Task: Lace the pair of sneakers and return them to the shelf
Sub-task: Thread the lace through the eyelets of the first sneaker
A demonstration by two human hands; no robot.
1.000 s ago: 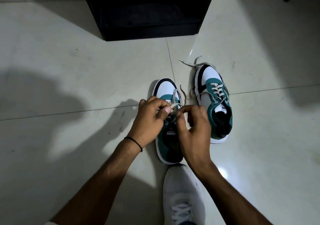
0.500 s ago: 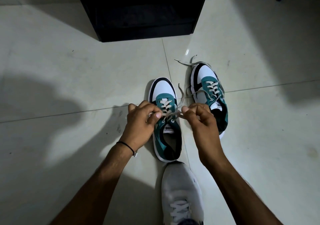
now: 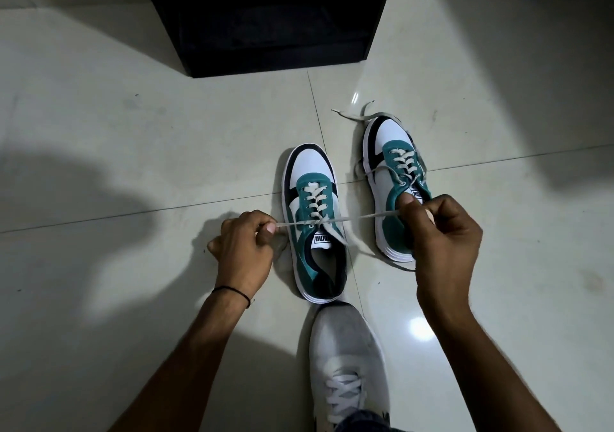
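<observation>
Big pale tiled floor [image 3: 133, 152], with the dark shelf [image 3: 265, 16] sitting at its far edge. Both teal sneakers are mid-floor: the left sneaker [image 3: 314, 222] right in front, the right sneaker [image 3: 395, 179] just beside it, laces trailing loose toward the shelf. The person's own grey shoe [image 3: 345, 365] is at the near edge. Left hand [image 3: 242, 248] and right hand [image 3: 445, 235] are both pinched tight on the ends of the lace [image 3: 362, 217], pulled taut sideways. I reckon yanking unevenly could drag one end short, or tip the shoe over.
</observation>
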